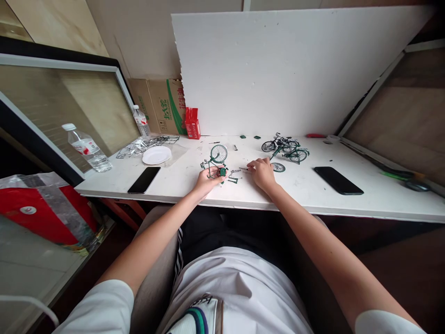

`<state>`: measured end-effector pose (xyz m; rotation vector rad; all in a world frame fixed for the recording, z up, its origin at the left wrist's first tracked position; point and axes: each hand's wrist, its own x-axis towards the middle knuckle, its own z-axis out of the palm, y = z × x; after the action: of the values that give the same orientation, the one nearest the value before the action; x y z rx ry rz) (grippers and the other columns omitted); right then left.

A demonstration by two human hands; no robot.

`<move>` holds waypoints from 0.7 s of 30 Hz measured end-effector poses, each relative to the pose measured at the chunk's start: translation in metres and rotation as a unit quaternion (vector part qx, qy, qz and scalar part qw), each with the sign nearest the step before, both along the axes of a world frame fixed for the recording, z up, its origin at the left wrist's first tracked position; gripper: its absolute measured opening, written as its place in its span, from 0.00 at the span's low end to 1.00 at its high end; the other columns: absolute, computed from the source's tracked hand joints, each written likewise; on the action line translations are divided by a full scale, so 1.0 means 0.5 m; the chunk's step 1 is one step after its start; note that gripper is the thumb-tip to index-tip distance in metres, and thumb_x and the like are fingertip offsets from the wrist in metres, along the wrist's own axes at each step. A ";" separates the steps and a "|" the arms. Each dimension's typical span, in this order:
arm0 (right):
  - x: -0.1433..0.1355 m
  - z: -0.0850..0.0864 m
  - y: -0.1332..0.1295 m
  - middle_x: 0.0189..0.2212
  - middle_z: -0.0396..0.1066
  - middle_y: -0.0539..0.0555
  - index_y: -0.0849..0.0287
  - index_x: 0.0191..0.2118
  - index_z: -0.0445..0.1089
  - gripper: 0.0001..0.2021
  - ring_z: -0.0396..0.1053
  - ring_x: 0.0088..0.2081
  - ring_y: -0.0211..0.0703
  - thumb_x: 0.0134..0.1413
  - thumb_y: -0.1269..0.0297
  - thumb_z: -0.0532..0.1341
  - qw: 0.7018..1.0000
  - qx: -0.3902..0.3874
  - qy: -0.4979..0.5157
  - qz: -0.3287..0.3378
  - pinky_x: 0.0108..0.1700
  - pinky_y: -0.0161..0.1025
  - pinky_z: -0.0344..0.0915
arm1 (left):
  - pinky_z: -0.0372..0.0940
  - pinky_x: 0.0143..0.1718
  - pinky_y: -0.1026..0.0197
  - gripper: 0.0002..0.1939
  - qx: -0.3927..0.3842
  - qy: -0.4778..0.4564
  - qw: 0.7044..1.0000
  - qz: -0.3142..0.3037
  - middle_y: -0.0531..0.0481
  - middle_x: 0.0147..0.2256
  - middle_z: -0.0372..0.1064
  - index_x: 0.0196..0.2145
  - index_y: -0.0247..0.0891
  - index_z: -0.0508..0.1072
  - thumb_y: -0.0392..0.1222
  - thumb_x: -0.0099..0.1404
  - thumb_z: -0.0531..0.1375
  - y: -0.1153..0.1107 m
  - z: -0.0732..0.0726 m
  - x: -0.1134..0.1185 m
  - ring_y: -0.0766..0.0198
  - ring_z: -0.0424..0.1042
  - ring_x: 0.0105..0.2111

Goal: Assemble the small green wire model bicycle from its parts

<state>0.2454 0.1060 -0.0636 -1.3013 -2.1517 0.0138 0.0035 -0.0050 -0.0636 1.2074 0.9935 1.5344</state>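
A partly built green model bicycle (211,163) is in my left hand (207,180), its fingers closed around the lower part. One spoked wheel (219,153) of it stands up above the fingers. My right hand (262,171) rests low over the table with its fingers bent together at a thin dark rod-like piece (244,168); its exact kind is too small to make out. Between the hands lie small green frame parts (233,180). Just beyond my right hand are a loose spoked wheel (278,167), a green model bicycle (298,155) and a black model bicycle (278,142).
A black phone (144,180) lies at left, another dark phone (338,180) at right. A white plate (156,155), parts sprues (153,143) and water bottles (86,148) stand left. A red box (192,123) and a cardboard box (160,106) are at the back.
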 end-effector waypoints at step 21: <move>0.065 0.094 -0.003 0.34 0.81 0.56 0.55 0.41 0.79 0.09 0.73 0.31 0.45 0.62 0.57 0.65 0.965 -0.201 0.016 0.166 0.36 0.42 0.66 | 0.70 0.56 0.50 0.29 -0.007 -0.014 1.000 0.011 0.41 0.46 0.82 0.48 0.35 0.80 0.42 0.49 0.79 0.003 0.000 0.001 0.54 0.79 0.47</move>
<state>0.2779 0.1044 -0.0165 -1.1161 -2.3934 0.6329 0.0041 -0.0037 -0.0636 1.1655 1.0000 1.5548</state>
